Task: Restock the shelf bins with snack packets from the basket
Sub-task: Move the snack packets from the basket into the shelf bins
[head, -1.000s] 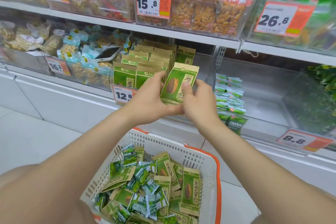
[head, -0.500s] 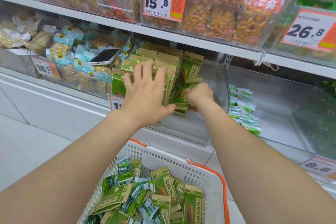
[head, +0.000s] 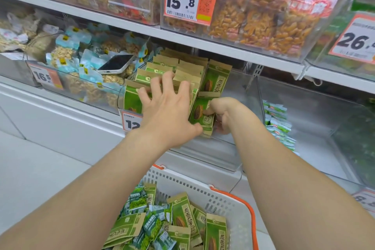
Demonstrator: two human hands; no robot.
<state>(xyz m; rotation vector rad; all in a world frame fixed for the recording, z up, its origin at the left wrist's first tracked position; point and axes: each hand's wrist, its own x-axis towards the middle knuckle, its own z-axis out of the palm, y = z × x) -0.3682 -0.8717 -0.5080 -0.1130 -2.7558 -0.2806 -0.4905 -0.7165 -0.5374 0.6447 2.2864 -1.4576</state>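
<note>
Bright even store lighting, soft shadows, glare on clear bin fronts, wide-angle bending at edges

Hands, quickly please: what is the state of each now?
Left hand: open, fingers spread, pressing the packet row.
Right hand: closed, gripping one green packet.

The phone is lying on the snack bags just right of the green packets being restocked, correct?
No: the phone lies on the snack bags just left of the green packets being restocked, as the head view shows.
</note>
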